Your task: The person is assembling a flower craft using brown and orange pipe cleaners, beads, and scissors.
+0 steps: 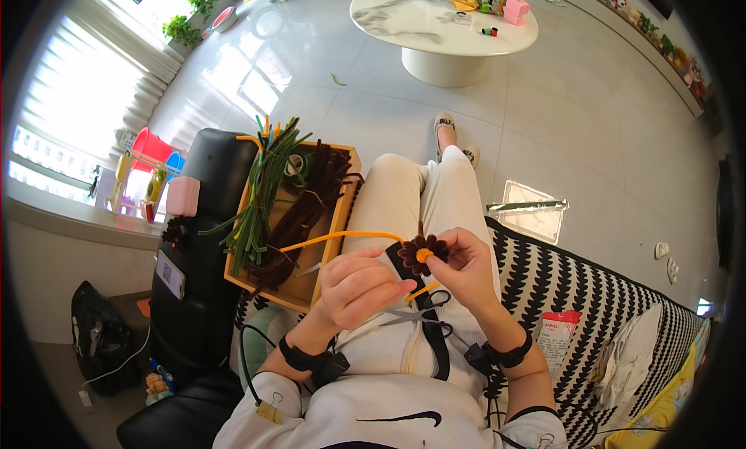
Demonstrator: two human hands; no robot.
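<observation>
My right hand (pixel 469 268) pinches a dark brown pipe-cleaner flower (pixel 415 254) with an orange centre, its thumb on that centre. A brown stem sticks up from the flower. My left hand (pixel 362 286) is just left of the flower, its fingers curled; whether it grips anything cannot be told. An orange pipe cleaner (pixel 349 234) arches from above the wooden box to the flower, and a short orange length shows below the flower. Scissors (pixel 417 316) with dark handles lie on my lap, below and between my hands.
At the left, a wooden box (pixel 345 207) holds green pipe cleaners (pixel 256 216), brown pipe cleaners (pixel 303 216) and a roll of green tape (pixel 296 165). A black armrest (pixel 201 326) carries a pink case (pixel 182 196) and a phone (pixel 170 274). A white packet (pixel 556 338) lies on the patterned sofa cover.
</observation>
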